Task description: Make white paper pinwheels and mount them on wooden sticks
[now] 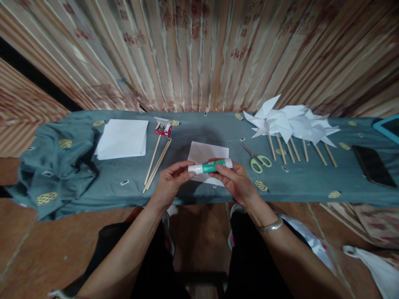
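A glue stick (209,167) with a green label and white ends lies level between my two hands, above the cloth-covered table. My left hand (173,178) pinches its white left end between thumb and fingers. Around the right part of the tube, my right hand (235,178) is closed, with the thumb on the green label. Beneath the glue stick, a square sheet of white paper (204,148) with faint crease lines rests on the cloth, partly hidden by the hands.
Left stand a stack of white paper (123,139), a small red box of metal pins (163,126) and wooden sticks (157,164). Right are green-handled scissors (256,160), several paper pinwheels (289,120) on sticks, a dark phone (372,165) and a blue-edged tablet (388,128). A curtain (193,54) hangs behind.
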{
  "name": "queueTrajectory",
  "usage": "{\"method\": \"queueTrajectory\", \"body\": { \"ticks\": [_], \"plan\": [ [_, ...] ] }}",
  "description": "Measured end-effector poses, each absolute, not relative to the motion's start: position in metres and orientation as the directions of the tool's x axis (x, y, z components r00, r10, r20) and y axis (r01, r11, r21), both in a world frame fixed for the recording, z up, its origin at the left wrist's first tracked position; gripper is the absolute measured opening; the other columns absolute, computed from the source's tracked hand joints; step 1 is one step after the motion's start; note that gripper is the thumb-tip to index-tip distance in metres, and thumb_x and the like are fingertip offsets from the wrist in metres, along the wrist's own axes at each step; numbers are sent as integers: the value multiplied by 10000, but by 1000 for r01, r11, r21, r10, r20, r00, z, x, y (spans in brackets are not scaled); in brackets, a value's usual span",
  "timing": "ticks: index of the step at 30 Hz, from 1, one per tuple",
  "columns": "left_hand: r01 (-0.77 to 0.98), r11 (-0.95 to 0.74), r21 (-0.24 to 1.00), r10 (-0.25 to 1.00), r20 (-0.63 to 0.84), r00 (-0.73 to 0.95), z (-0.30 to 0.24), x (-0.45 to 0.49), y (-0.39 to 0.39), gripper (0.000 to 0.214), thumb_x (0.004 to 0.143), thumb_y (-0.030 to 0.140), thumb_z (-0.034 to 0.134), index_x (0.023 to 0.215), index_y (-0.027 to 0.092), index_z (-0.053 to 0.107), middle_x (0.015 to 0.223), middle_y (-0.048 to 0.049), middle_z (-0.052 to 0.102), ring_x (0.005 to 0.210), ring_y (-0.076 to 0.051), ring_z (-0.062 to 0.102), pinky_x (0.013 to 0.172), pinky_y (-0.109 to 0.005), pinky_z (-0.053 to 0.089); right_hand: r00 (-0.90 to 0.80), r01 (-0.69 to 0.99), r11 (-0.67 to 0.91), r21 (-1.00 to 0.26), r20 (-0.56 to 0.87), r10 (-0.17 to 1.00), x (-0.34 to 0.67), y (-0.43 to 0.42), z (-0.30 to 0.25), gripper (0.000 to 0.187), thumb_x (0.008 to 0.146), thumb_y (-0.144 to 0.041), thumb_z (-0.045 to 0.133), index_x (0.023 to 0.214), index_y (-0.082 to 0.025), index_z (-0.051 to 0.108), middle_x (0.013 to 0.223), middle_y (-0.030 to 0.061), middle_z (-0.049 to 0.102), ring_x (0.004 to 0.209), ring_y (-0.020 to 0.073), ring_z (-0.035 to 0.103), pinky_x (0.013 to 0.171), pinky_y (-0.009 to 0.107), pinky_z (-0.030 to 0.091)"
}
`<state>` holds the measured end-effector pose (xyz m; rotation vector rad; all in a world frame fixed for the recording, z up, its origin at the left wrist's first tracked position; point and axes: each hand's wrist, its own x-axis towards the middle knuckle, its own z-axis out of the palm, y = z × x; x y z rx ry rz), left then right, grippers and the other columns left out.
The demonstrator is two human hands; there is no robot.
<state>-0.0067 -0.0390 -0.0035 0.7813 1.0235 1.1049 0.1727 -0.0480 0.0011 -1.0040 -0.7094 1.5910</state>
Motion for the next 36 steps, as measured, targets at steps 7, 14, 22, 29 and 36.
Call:
{"method": "queueTrajectory", "body": {
  "ticks": [7,14,22,29,36],
  "plan": [
    [-251,207,945,978,-204,40,-7,-8,-39,332,545,287,872,851,205,773,826,-18,742,747,-141,636,726,-256,504,-84,-444,-261,-857,-250,965,171,-47,-3,260,656,-331,820,870,-201,747,847,17,752,790,148,700,769,283,583],
    [-69,111,991,989,-104,102,-6,-15,-44,283,592,280,828,866,215,790,822,-35,718,734,-155,622,673,-256,503,-131,-392,-279,-877,-247,960,168,-49,-12,243,661,-364,813,842,-215,751,824,8,749,766,139,698,732,265,583],
    [-66,83,994,992,-77,96,-7,-21,-50,270,577,273,833,838,214,792,834,-45,726,749,-171,634,695,-270,516,-177,-385,-306,-871,-255,950,155,-49,-15,266,659,-386,814,844,-205,752,811,6,750,748,131,695,737,262,572],
    [-108,168,980,982,-176,-71,-6,-48,-41,379,492,326,882,818,167,774,749,-32,726,657,-146,609,653,-258,489,-151,-259,-233,-937,-199,968,160,-46,-12,352,691,-433,782,969,-226,727,898,44,767,797,168,720,695,273,559],
    [261,51,964,866,88,-492,-31,-120,-16,300,584,325,772,824,156,715,741,-3,691,652,-139,577,593,-229,436,-1,499,178,-848,205,979,217,-44,-25,215,827,-356,655,1005,-254,719,1040,61,737,949,226,683,927,423,514]
  ]
}}
